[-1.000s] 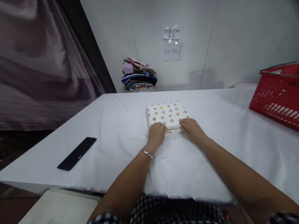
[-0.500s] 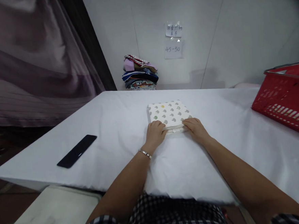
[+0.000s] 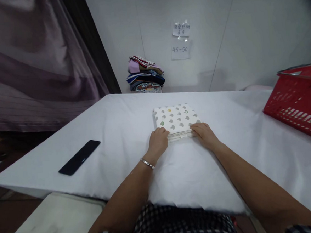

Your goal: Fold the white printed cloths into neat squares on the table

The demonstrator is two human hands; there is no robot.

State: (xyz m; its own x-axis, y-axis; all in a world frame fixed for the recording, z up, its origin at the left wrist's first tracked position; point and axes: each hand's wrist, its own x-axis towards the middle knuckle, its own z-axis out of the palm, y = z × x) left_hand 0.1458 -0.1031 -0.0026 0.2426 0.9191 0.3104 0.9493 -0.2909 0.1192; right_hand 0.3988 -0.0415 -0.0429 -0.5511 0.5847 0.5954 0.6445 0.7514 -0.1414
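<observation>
**Both hands rest on the near edge of a folded patterned cloth**

A folded cloth (image 3: 176, 119), white with small grey shapes and a few green and yellow ones, lies flat on the white-covered table (image 3: 118, 119), about midway between its left and right edges and closer to the far edge than to the near one. The cloth is squared into a compact rectangle, with several layers showing along its near side.

The left hand (image 3: 157, 142) sits at the near left corner of the cloth, fingers curled down and together, the fingertips touching the cloth's edge. A thin bracelet (image 3: 147, 163) circles that wrist. The right hand (image 3: 205, 134) sits at the near right corner, fingers bent and pressed onto the cloth's edge. Whether either hand actually pinches the layers or only presses on them cannot be told from this view. Both forearms stretch from the near edge of the table toward the cloth.

A dark phone (image 3: 80, 157) lies flat near the table's left edge, well apart from the hands. A red basket (image 3: 295, 103) stands at the right edge, partly cut off by the frame. Past the far edge, against the wall, sits a stack of folded clothes (image 3: 145, 74) in mixed colours. Two paper notes (image 3: 180, 40) hang on the wall above the table, the lower one reading 45-50. A purple curtain (image 3: 34, 61) hangs to the left.
</observation>
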